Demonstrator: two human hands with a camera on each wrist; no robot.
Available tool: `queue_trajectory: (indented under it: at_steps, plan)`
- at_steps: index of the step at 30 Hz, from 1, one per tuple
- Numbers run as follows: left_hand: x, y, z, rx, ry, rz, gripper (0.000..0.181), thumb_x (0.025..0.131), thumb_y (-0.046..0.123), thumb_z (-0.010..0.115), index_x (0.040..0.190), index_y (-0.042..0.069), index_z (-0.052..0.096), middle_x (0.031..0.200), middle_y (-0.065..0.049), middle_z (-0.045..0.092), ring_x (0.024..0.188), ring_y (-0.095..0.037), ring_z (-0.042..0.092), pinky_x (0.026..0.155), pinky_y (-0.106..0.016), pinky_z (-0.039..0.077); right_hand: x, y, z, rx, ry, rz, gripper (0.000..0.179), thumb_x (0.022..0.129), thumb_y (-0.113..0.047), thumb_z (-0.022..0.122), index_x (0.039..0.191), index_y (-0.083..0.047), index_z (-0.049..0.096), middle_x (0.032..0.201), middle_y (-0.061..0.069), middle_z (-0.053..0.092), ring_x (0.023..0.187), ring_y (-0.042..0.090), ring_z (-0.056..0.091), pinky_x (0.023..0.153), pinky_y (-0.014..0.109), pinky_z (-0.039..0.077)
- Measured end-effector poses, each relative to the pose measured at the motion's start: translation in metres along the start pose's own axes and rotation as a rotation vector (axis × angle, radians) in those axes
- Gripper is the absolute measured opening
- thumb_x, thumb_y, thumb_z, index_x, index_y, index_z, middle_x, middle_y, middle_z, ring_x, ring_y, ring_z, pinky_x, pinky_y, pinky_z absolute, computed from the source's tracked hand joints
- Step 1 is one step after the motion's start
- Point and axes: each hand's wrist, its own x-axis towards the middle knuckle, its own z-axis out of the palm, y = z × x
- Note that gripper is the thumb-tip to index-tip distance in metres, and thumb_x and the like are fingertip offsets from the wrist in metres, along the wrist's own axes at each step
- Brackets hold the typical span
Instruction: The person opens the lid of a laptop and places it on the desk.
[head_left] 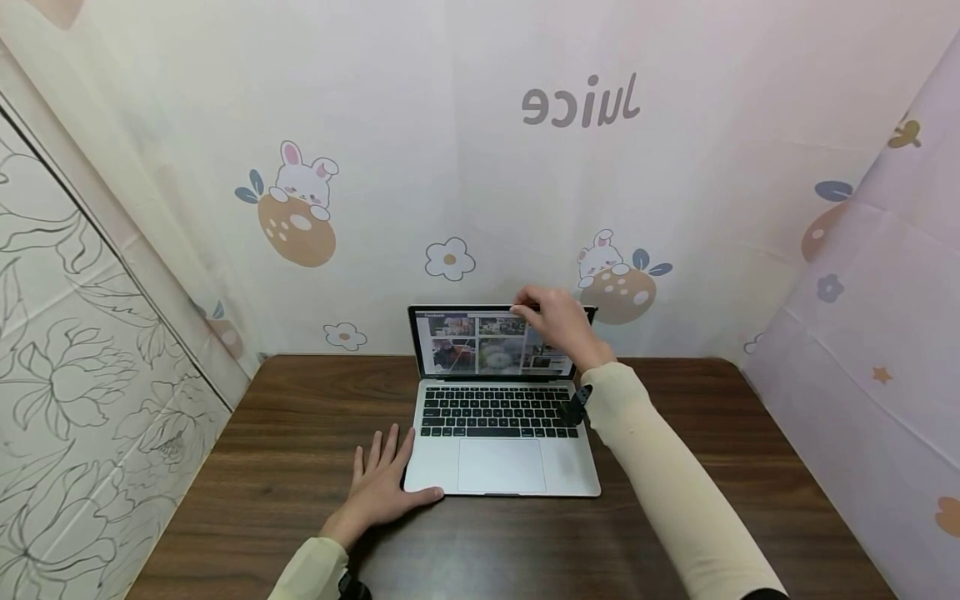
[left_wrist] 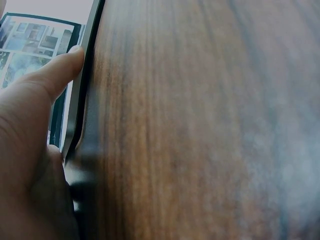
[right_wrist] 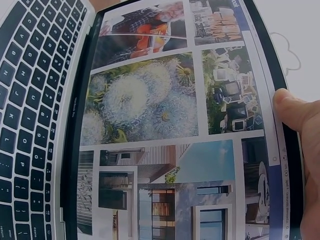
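An unfolded silver laptop [head_left: 501, 467] sits on the table, its lit screen [head_left: 457, 343] showing a grid of pictures. My right hand [head_left: 557, 321] pinches the screen's top edge. In the right wrist view, the thumb [right_wrist: 290, 107] lies on the front bezel and the other fingers are mostly hidden behind the lid. At the front left corner of the laptop rests my left hand [head_left: 381, 487], its fingers spread and straight along the left side. The left thumb [left_wrist: 65, 70] lies on the laptop's front edge.
The brown wooden table [head_left: 300, 417] extends to both sides of the laptop. Close behind it hangs a pale curtain [head_left: 390, 167] with printed rabbits and flowers. A panel with line-drawn flowers [head_left: 67, 400] stands at the left, and more curtain [head_left: 847, 350] borders the right.
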Motion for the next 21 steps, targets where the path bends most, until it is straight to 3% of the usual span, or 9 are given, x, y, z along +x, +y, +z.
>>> queue_trajectory:
  at_steps: [12, 21]
  plan:
    - [0.0011, 0.0016, -0.0011, 0.032, -0.027, -0.017, 0.119, 0.076, 0.084, 0.065, 0.167, 0.022, 0.02, 0.174, -0.015, 0.009, 0.159, -0.044, 0.002, 0.123, -0.068, -0.002, 0.0043, 0.0044, 0.0029, 0.007, 0.018, -0.006, 0.015, 0.102, -0.028, 0.065, 0.109, -0.017, 0.074, 0.1, 0.005, 0.077, 0.079, 0.02, 0.07, 0.069, 0.041, 0.055]
    - [0.0002, 0.0004, -0.001, 0.007, -0.011, -0.004, 0.118, 0.076, 0.081, 0.067, 0.166, 0.018, 0.023, 0.173, -0.017, 0.01, 0.159, -0.046, 0.004, 0.122, -0.069, -0.003, 0.0065, 0.0026, 0.0029, 0.017, 0.011, -0.004, 0.014, 0.102, -0.026, 0.065, 0.109, -0.016, 0.073, 0.101, 0.005, 0.077, 0.081, 0.021, 0.07, 0.072, 0.042, 0.056]
